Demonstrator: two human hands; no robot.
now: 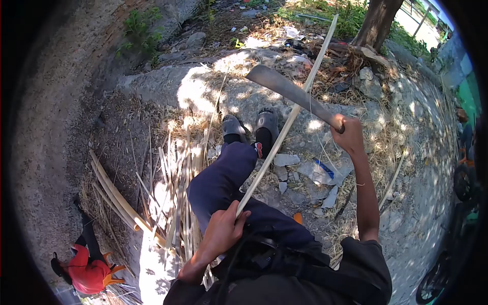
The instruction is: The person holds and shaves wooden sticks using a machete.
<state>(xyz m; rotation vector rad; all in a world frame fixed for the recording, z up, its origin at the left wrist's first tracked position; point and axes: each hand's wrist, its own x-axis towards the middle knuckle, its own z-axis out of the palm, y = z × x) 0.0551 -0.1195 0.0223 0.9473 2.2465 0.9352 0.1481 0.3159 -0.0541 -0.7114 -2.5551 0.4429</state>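
My left hand (223,230) is closed around the lower end of a long pale strip (282,136), which slants up and to the right over my legs. In my right hand (348,134) is the handle of a machete, its fingers wrapped round it. The wide dark blade (284,86) points up and left and crosses the strip above its middle. Whether blade and strip touch, I cannot tell.
Split strips (190,178) lie in a pile left of my legs, beside curved poles (114,190). A seated person in red (86,269) is at the lower left. A tree trunk (375,25), broken slabs (287,160) and a blue object (324,168) are farther right.
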